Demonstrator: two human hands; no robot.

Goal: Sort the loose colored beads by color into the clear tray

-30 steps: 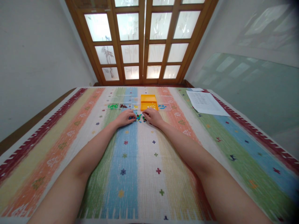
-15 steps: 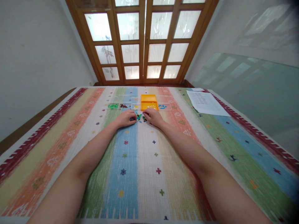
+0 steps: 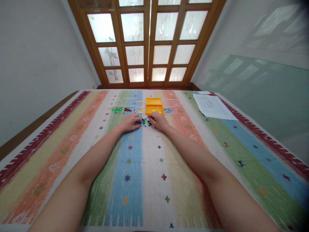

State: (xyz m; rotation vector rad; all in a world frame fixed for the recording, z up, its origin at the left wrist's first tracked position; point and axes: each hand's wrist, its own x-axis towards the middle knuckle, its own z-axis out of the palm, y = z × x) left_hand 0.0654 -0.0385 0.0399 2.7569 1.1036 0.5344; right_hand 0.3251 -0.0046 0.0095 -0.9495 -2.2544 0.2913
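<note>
Loosely curled hands (image 3: 129,122) (image 3: 158,121) flank tiny multicoloured pieces (image 3: 144,121) on striped cloth (image 3: 154,174).

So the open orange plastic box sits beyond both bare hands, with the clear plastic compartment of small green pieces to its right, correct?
Not quite: the head view shows the clear plastic compartment of small green pieces left of the open orange plastic box, not right. The rest holds.

We see a smooth yellow rectangular plastic box (image 3: 154,101), matt striped cloth (image 3: 155,193), white paper (image 3: 214,107) at right, far brown wooden doors (image 3: 146,45).
</note>
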